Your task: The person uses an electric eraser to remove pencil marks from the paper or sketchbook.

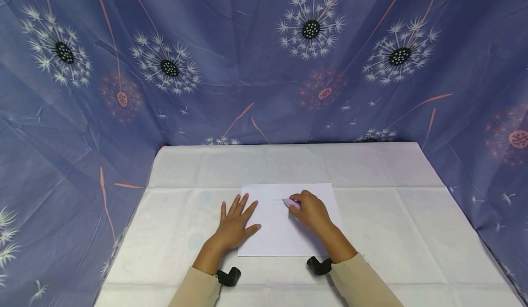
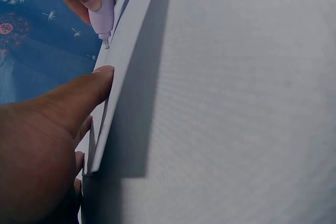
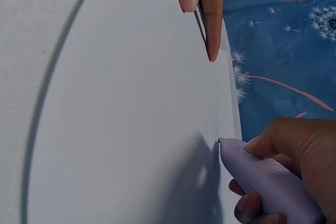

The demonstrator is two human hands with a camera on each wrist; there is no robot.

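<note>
A white sheet of paper [image 1: 284, 243] lies on the white-covered table. My left hand [image 1: 233, 228] rests with spread fingers over its left side. In my right hand [image 1: 311, 211] is a thick lilac pen-shaped tool [image 3: 262, 179], gripped between thumb and fingers. Its small metal tip touches the paper, and a faint thin line runs from it in the right wrist view. Whether that line is drawn or cut I cannot tell. The left wrist view shows my left thumb [image 2: 89, 90] on the paper's edge, near the tool.
A white cloth with fold creases covers the table [image 1: 396, 233]. Behind it and along both sides hangs a blue curtain [image 1: 247, 46] with dandelion prints. Each wrist wears a black camera mount, one by the left sleeve [image 1: 195, 288] and one by the right sleeve [image 1: 363, 282].
</note>
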